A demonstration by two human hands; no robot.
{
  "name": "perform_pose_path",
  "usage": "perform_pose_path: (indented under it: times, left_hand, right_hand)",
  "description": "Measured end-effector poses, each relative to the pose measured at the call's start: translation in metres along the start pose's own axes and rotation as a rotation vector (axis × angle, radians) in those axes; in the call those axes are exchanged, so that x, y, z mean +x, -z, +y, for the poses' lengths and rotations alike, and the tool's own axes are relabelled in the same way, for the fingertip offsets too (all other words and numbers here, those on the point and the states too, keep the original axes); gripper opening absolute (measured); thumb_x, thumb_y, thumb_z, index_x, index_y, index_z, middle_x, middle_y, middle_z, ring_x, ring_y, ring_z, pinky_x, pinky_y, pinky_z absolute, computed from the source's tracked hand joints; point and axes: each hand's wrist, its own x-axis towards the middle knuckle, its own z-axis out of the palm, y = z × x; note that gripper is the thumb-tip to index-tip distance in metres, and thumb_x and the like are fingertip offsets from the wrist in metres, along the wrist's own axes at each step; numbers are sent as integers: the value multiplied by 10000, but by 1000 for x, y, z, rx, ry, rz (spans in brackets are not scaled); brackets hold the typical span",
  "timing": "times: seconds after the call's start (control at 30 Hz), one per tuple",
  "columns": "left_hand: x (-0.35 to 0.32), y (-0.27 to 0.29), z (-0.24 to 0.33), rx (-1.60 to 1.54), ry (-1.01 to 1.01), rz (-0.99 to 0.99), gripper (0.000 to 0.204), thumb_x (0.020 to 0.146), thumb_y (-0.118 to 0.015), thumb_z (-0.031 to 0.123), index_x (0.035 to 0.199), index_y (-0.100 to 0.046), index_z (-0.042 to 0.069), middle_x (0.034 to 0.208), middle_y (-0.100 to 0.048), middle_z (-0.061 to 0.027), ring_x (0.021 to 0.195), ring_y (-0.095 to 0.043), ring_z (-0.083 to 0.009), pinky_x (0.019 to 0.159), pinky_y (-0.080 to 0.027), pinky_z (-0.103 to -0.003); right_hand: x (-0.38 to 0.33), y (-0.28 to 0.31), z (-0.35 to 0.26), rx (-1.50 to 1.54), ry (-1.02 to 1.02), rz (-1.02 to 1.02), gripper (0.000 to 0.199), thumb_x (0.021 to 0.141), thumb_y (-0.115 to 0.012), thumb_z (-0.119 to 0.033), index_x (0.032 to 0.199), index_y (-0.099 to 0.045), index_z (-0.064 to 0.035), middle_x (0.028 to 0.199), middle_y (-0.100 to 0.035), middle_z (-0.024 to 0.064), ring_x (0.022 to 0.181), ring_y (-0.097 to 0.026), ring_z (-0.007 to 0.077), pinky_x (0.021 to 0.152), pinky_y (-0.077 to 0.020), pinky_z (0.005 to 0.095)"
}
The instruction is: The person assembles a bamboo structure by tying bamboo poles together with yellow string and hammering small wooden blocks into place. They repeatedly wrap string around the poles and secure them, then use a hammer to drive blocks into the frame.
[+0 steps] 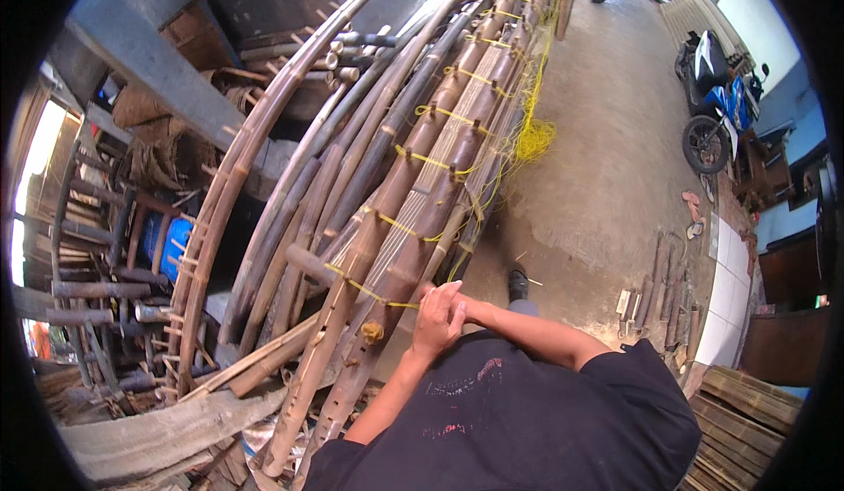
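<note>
My left hand and my right hand meet in front of my body, beside a long bamboo frame. Fingers of the left hand are pressed together, and they partly cover the right hand, which looks closed. A yellow string crosses the near end of the frame and runs to my hands; its end is hidden there. Two long brown bamboo poles lie side by side, with pale thin strips between them. Short dark pegs and more yellow ties follow along the poles. A small tan knot sits on the nearer pole.
A tangled heap of yellow string hangs off the frame's right side. Many bamboo poles are stacked to the left, beside a curved pegged pole. Motorbikes stand at the right; bamboo pieces lie on the concrete floor.
</note>
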Motion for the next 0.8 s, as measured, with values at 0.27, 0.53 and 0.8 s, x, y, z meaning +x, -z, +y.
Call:
perform_pose_path:
  times: [0.27, 0.53, 0.8]
  left_hand:
    - [-5, -91, -47, 258, 385, -301, 488, 996, -618, 359, 1389, -582, 72, 1233, -687, -190, 1186, -622, -369, 1033, -425, -512]
    - [-23, -141, -103, 571, 1164, -342, 400, 1019, -491, 397, 1281, -693, 173, 1252, -718, -162, 1196, -662, -343, 1044, -395, -533]
    - [42, -172, -108, 416, 1374, -271, 497, 945, -588, 424, 1369, -655, 171, 1349, -683, -139, 1260, -637, -332, 1072, -426, -507]
  right_hand:
    - [-119, 193, 1, -559, -598, -154, 264, 910, -679, -318, 1036, -731, -92, 1106, -698, 191, 1027, -691, 431, 840, -579, 511]
    - [-237, 485, -25, -932, -445, 1038, 165, 998, -626, -219, 1038, -666, -64, 1064, -610, 166, 950, -668, 353, 764, -563, 476]
    - [-252, 574, 8, -490, -548, 1050, 282, 1011, -656, -267, 906, -651, -5, 767, -621, 140, 792, -631, 279, 711, -510, 407]
